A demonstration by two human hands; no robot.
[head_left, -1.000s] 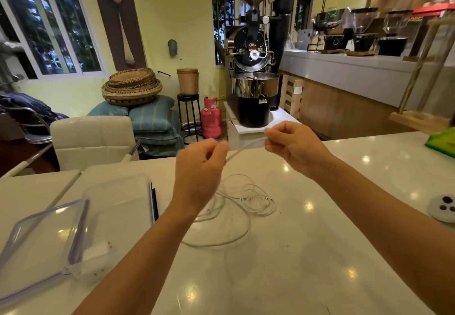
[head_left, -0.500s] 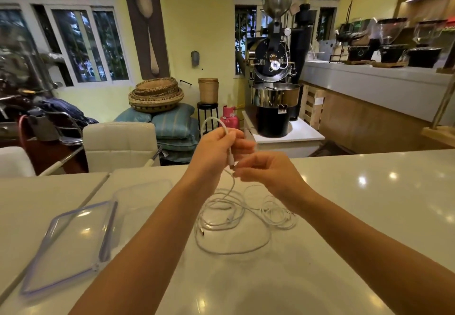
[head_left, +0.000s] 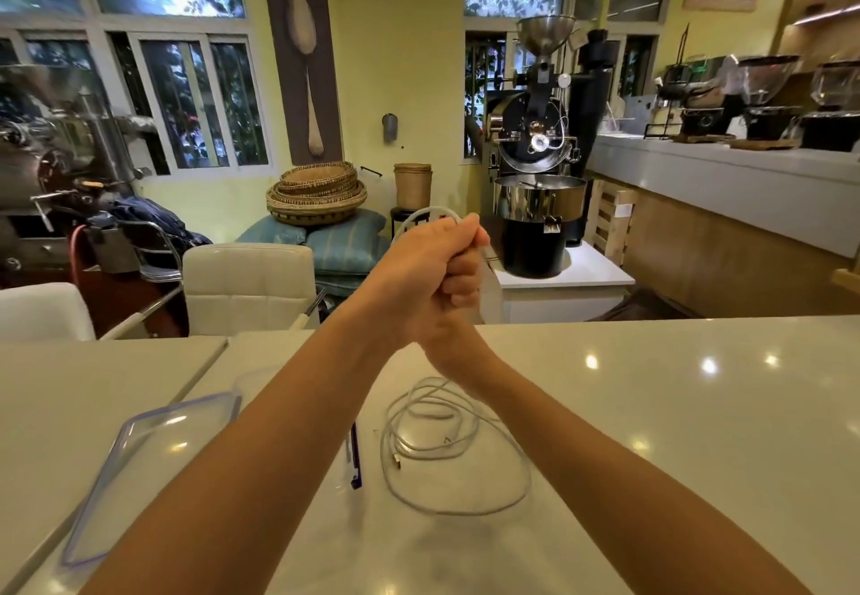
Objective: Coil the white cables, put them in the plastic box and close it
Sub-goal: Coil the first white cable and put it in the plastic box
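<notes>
My left hand (head_left: 421, 264) is raised above the table's far edge and grips a white cable, whose small loop (head_left: 426, 212) arches over the knuckles. My right hand (head_left: 458, 290) is pressed against the left from below and mostly hidden; its visible fingers curl round the same cable. The cable drops from the hands to a loose pile of white cables (head_left: 442, 436) on the white table (head_left: 675, 431). The clear lid (head_left: 139, 450) lies flat at the left. The clear plastic box (head_left: 253, 380) stands past it, largely covered by my left forearm, with a blue clip (head_left: 355, 464) showing.
White chairs (head_left: 246, 283) stand behind the table's far edge. A coffee roaster (head_left: 535, 203) on a white stand and a long counter (head_left: 726, 185) with grinders fill the back right.
Both hands have risen and closed together; the left now hides most of the right. The view has tilted upward, so the table, lid and cable pile sit lower in frame.
</notes>
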